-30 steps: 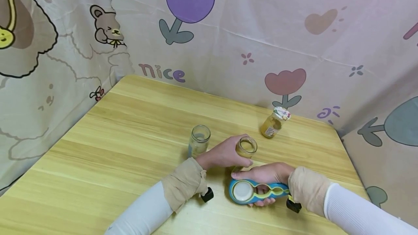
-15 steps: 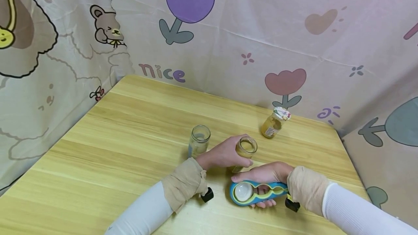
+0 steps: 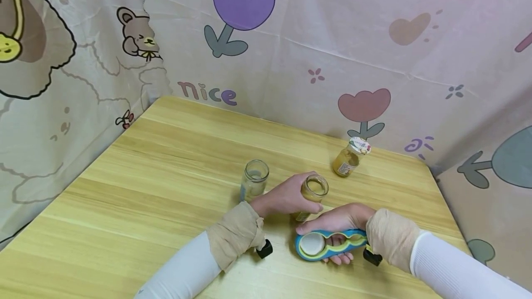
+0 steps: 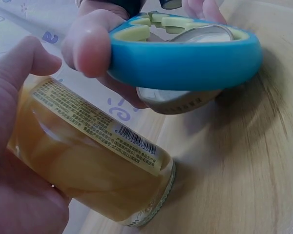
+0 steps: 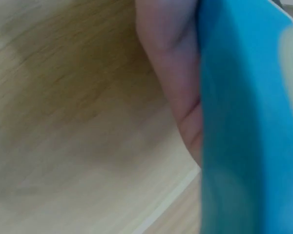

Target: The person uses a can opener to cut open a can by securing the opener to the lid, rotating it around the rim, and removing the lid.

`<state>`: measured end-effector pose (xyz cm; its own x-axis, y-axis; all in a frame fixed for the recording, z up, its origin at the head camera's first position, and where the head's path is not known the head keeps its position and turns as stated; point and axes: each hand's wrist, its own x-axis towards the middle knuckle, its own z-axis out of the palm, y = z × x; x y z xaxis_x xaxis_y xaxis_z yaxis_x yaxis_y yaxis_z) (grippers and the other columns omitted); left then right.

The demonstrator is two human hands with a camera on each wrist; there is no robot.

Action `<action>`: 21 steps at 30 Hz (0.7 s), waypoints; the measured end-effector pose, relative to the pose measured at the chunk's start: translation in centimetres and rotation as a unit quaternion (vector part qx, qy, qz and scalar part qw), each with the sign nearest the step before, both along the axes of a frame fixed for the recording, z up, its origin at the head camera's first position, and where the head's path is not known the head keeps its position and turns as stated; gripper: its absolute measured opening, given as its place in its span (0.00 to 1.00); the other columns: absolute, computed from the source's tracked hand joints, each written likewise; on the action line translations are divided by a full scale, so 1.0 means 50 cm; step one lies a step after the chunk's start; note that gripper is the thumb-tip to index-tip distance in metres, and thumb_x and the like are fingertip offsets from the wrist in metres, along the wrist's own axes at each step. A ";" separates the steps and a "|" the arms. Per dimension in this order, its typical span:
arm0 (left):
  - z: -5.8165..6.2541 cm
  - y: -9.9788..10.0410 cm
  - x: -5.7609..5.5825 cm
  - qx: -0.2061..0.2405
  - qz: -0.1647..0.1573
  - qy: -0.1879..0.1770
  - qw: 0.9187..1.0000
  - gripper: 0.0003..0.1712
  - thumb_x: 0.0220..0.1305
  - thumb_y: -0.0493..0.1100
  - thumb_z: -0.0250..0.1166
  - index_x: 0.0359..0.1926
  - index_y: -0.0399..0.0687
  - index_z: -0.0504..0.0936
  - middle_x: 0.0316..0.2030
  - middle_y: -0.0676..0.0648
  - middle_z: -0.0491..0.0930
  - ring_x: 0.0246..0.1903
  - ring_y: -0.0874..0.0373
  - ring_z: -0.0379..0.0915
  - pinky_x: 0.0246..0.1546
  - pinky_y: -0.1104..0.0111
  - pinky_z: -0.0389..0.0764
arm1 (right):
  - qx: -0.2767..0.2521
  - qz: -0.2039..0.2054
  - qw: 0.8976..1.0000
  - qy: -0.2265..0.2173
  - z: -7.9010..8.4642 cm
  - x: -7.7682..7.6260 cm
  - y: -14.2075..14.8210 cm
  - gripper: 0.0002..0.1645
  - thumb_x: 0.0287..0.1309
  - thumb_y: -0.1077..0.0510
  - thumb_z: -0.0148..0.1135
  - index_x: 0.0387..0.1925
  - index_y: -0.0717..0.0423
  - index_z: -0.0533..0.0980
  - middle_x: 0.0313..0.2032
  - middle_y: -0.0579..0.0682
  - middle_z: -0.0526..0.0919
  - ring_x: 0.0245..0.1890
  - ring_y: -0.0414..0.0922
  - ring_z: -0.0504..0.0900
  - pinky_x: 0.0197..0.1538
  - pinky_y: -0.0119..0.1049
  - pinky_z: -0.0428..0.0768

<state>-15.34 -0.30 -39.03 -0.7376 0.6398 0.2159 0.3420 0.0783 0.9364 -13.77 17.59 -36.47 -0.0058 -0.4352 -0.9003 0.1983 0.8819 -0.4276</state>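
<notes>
My left hand (image 3: 287, 195) grips an uncapped glass jar (image 4: 93, 151) with amber contents and a printed label. In the left wrist view the jar leans, its base low at the right. My right hand (image 3: 342, 218) holds a blue and yellow jar opener (image 4: 185, 63) just in front of the jar, apart from it. A round metal lid (image 3: 312, 244) sits inside the opener's largest ring; the left wrist view shows it tilted and poking out underneath. Blue opener frame and part of the right hand's fingers fill much of the right wrist view.
Left of the held jar stands another uncapped glass jar (image 3: 254, 181), partly behind the left wrist. A capped jar (image 3: 348, 158) with yellowish contents stands at the back right. The wooden table (image 3: 166, 170) meets printed cloth (image 3: 291, 59) at its back and sides.
The opener in my right hand has shifted slightly right, and the lid within its ring has changed its tilt. My left hand keeps its grip on the jar, nearly still.
</notes>
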 end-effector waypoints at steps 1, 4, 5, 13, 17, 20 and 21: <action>0.001 0.000 0.000 0.001 0.000 -0.001 1.000 0.23 0.50 0.44 0.71 0.47 0.58 0.73 0.37 0.53 0.79 0.36 0.62 0.75 0.43 0.70 0.78 | 0.005 -0.001 1.000 0.001 0.001 0.000 0.000 0.45 0.58 0.21 0.39 0.27 0.58 0.77 0.17 0.53 0.78 0.13 0.44 0.76 0.20 0.34 0.75; 0.020 -0.004 0.012 0.001 0.002 -0.008 1.000 0.23 0.50 0.41 0.70 0.48 0.54 0.74 0.37 0.53 0.78 0.35 0.63 0.74 0.43 0.71 0.77 | 0.011 0.000 1.000 -0.001 0.003 0.000 0.000 0.45 0.57 0.21 0.39 0.27 0.57 0.78 0.17 0.53 0.78 0.14 0.44 0.76 0.20 0.35 0.75; 0.021 -0.004 0.012 0.001 0.003 -0.009 1.000 0.23 0.50 0.41 0.70 0.48 0.54 0.74 0.37 0.53 0.78 0.35 0.64 0.74 0.43 0.71 0.77 | 0.011 0.000 1.000 -0.001 0.003 0.000 0.000 0.45 0.57 0.21 0.40 0.27 0.58 0.78 0.17 0.53 0.78 0.14 0.44 0.76 0.20 0.35 0.75; -0.001 0.001 0.000 0.002 0.000 -0.011 1.000 0.24 0.50 0.44 0.72 0.48 0.56 0.74 0.38 0.54 0.78 0.36 0.63 0.75 0.43 0.70 0.77 | 0.003 0.013 1.000 0.002 0.007 -0.003 0.001 0.43 0.58 0.21 0.39 0.27 0.55 0.77 0.16 0.53 0.79 0.14 0.44 0.77 0.19 0.33 0.75; -0.002 0.000 0.000 0.005 0.001 -0.007 1.000 0.24 0.50 0.44 0.71 0.48 0.57 0.74 0.38 0.54 0.79 0.37 0.63 0.75 0.44 0.70 0.77 | 0.011 0.014 1.000 0.007 0.013 -0.004 0.001 0.43 0.57 0.21 0.40 0.27 0.55 0.77 0.16 0.53 0.79 0.14 0.44 0.77 0.19 0.33 0.75; 0.000 0.000 0.001 0.000 0.003 -0.005 1.000 0.24 0.50 0.43 0.71 0.48 0.58 0.73 0.38 0.54 0.79 0.37 0.63 0.75 0.44 0.70 0.78 | 0.029 0.012 1.000 0.002 0.016 -0.003 0.001 0.44 0.55 0.21 0.42 0.26 0.56 0.77 0.17 0.53 0.80 0.14 0.44 0.78 0.19 0.34 0.75; 0.000 0.001 0.002 -0.002 0.004 -0.005 1.000 0.24 0.50 0.43 0.71 0.48 0.58 0.73 0.38 0.54 0.79 0.37 0.63 0.75 0.44 0.70 0.78 | 0.034 0.011 0.999 0.000 0.016 -0.003 0.001 0.44 0.55 0.21 0.43 0.26 0.57 0.78 0.17 0.53 0.80 0.15 0.44 0.78 0.19 0.34 0.75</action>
